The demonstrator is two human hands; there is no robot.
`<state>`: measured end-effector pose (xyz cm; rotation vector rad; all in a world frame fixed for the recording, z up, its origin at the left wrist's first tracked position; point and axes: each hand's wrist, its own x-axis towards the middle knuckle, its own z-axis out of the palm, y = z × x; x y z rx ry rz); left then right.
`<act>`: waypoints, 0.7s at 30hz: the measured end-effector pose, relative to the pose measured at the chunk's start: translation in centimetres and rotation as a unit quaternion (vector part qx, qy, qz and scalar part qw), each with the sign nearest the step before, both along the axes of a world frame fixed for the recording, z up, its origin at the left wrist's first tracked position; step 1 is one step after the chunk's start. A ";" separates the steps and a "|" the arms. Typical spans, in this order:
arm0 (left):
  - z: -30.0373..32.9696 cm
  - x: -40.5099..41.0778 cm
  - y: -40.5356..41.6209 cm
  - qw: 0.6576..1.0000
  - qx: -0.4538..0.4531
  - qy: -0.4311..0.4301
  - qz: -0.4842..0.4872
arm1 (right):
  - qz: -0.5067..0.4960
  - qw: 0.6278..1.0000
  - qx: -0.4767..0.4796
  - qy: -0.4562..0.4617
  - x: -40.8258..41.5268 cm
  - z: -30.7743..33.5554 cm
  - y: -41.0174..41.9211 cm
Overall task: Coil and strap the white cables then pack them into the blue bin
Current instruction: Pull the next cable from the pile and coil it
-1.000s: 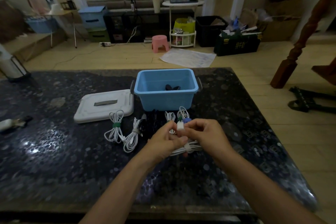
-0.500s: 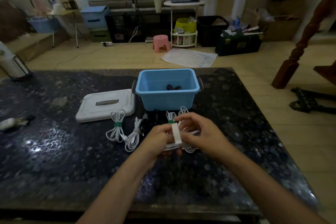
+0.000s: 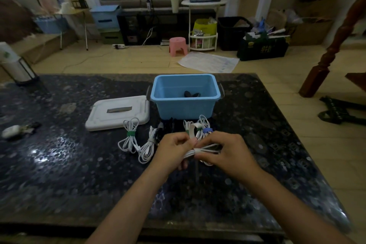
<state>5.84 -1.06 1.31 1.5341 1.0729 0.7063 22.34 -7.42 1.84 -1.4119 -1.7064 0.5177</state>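
Dark speckled stone forms the counter (image 3: 59, 164) at which I stand, with a cluttered room and pale wood floor beyond. Centre, near edge: the white cable bundle (image 3: 200, 151) I am strapping, held just above the counter between both hands. My left hand (image 3: 174, 149) is curled round the bundle's left end, thumb and forefinger pinching the white strap (image 3: 191, 131), whose free tail stands up above the knuckles. My right hand (image 3: 223, 151) grips the right end, fingers folded round the gathered loops.

Just behind my hands lie two more coils (image 3: 200, 127), one banded green, one blue; to the left, two coils (image 3: 136, 140) rest on the counter, one with a green band, the other's band pale. Behind these stands the blue bin (image 3: 185, 105), open, with a small dark item on its floor; no white cable is visible inside. Its white lid (image 3: 117, 112) lies flat to the left.

Risk, as I judge it: the strap tail is not yet closed, so a slack pinch could let it unwind and the loops spring apart. Loops sagging below my right hand could escape the strap and leave a loose bundle.
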 end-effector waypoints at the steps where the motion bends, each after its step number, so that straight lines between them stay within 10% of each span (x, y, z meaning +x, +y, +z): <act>1: 0.0 0.0 0.0 1.000 0.013 0.001 0.001 | -0.004 1.000 -0.007 0.006 0.0 0.0 0.0; 21: 0.8 -1.2 -0.5 0.932 0.279 0.199 -0.115 | -0.001 0.980 -0.171 0.103 0.8 0.1 0.7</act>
